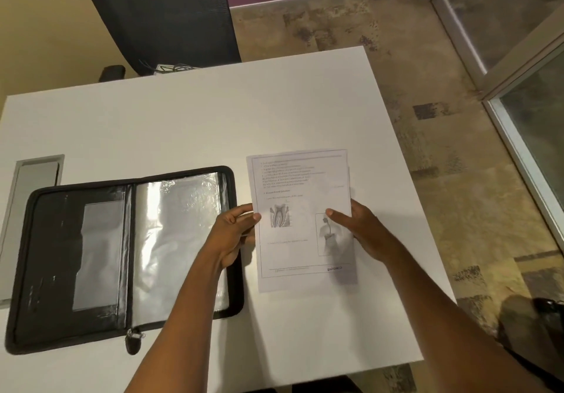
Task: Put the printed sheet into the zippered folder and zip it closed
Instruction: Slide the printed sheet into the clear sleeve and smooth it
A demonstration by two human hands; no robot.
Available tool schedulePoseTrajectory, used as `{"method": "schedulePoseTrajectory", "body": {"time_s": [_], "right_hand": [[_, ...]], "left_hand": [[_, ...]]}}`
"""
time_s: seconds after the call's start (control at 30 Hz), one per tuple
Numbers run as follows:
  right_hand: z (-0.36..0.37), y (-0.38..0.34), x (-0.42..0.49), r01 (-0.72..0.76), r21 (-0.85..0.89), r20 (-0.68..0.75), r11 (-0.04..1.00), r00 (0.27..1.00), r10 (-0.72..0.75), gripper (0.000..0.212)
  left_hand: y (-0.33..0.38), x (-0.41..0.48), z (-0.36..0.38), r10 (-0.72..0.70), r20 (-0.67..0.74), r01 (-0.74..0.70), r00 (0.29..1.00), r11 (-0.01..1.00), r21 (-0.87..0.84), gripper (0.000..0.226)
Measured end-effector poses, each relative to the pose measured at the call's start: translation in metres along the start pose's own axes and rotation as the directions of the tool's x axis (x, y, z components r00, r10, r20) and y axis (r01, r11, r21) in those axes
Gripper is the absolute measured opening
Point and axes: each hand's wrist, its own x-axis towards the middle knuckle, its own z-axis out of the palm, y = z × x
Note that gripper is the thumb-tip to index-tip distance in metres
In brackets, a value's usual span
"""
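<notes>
The printed sheet (300, 185), white with text and two diagrams, is held just above the white table (189, 118), right of centre. My left hand (233, 231) pinches its left edge, thumb on top. At the right edge my right hand (358, 228) grips it with the thumb on the page. The black zippered folder (100, 258) lies open flat on the left, clear plastic sleeves showing on its right half. Its zipper pull (134, 336) hangs at the near edge by the spine. My left forearm crosses the folder's right corner.
A grey cable hatch (33, 176) is set in the table at far left. A dark office chair (171, 17) stands behind the table. Patterned floor and a glass door (518, 57) lie to the right, beyond the table's right edge.
</notes>
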Motion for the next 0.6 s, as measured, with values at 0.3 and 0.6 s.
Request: {"method": "schedulePoseTrajectory", "body": {"time_s": [0.3, 0.6], "right_hand": [[0.025, -0.048, -0.014, 0.257, 0.054, -0.142, 0.965, 0.959, -0.247, 0.013], [0.044, -0.028, -0.015, 0.246, 0.081, -0.368, 0.966, 0.908, -0.201, 0.015]], "left_hand": [[0.049, -0.004, 0.029, 0.185, 0.188, -0.189, 0.965, 0.982, 0.001, 0.053], [0.034, -0.015, 0.05, 0.433, -0.024, -0.418, 0.901, 0.882, 0.216, 0.028]]}}
